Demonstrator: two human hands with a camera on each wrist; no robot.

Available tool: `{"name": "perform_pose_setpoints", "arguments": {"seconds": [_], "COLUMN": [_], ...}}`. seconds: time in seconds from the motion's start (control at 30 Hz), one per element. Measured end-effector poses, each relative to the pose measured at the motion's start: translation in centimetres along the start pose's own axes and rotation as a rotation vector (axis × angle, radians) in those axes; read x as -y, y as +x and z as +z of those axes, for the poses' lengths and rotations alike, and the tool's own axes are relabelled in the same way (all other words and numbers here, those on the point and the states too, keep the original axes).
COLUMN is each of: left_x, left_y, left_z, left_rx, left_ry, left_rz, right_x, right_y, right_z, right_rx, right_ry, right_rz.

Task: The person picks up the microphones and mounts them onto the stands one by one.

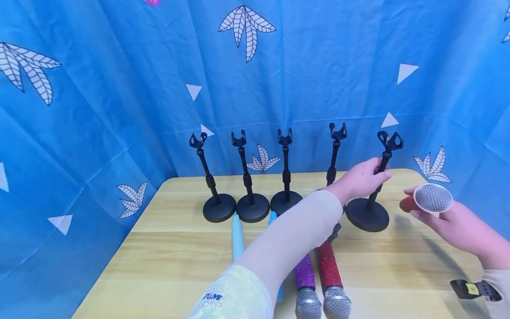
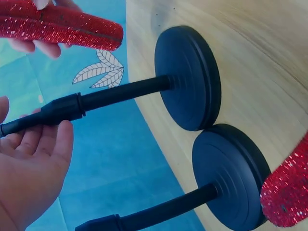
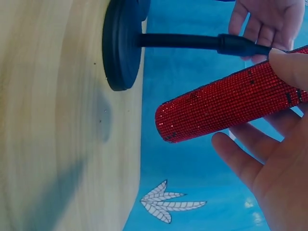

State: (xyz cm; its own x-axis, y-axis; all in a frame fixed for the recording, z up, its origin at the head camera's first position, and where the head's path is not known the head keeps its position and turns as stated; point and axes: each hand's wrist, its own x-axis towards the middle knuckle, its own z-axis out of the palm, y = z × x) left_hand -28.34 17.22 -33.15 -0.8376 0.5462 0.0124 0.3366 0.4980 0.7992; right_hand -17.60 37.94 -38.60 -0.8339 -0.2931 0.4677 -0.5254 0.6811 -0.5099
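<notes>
At the right end of a row of black microphone stands, my left hand point(image 1: 364, 177) holds the pole of the last microphone stand point(image 1: 367, 215). Its round base is on the table and its forked clip at the top holds nothing. My right hand point(image 1: 458, 226) grips a red glittery microphone point(image 3: 226, 101) just right of that stand. In the head view the microphone's silver mesh head faces the camera; its handle end points toward the stand. The left wrist view shows the fingers of the left hand point(image 2: 36, 168) behind and under the pole's thicker collar.
Several more stands point(image 1: 253, 208) line the back of the wooden table point(image 1: 167, 257), clips bare. In front lie another red microphone point(image 1: 330, 270), a purple microphone point(image 1: 305, 272), a pale blue handle point(image 1: 237, 239) and a blue one point(image 1: 272, 217), partly under the left arm. A blue curtain point(image 1: 318, 79) hangs behind.
</notes>
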Motion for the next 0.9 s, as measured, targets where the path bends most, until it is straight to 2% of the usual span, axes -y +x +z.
{"name": "perform_pose_setpoints", "arguments": {"seconds": [0.23,0.43,0.53,0.7,0.9], "left_x": [0.5,0.7,0.6,0.4,0.8], "left_y": [-0.8,-1.5,-1.8,-2.5,-3.5], "left_z": [0.0,0.0,-0.1,-0.4,-0.8], "left_rx": [0.02,0.024,0.029,0.053,0.076], "left_ry": [0.068,0.117,0.141,0.188,0.232], "left_rz": [0.027,0.041,0.047,0.074,0.109], "right_x": [0.5,1.1,1.4,2.3,3.3], "right_y": [0.9,2.0,2.6,4.1,6.2], "right_z": [-0.2,-1.1,-1.9,-2.9,-3.5], "right_rx": [-0.05,-0.009,-0.012,-0.062,-0.086], "right_ry": [-0.135,-0.076,-0.066,-0.072,-0.004], "right_rz": [-0.015,0.085,0.094,0.089,0.097]}}
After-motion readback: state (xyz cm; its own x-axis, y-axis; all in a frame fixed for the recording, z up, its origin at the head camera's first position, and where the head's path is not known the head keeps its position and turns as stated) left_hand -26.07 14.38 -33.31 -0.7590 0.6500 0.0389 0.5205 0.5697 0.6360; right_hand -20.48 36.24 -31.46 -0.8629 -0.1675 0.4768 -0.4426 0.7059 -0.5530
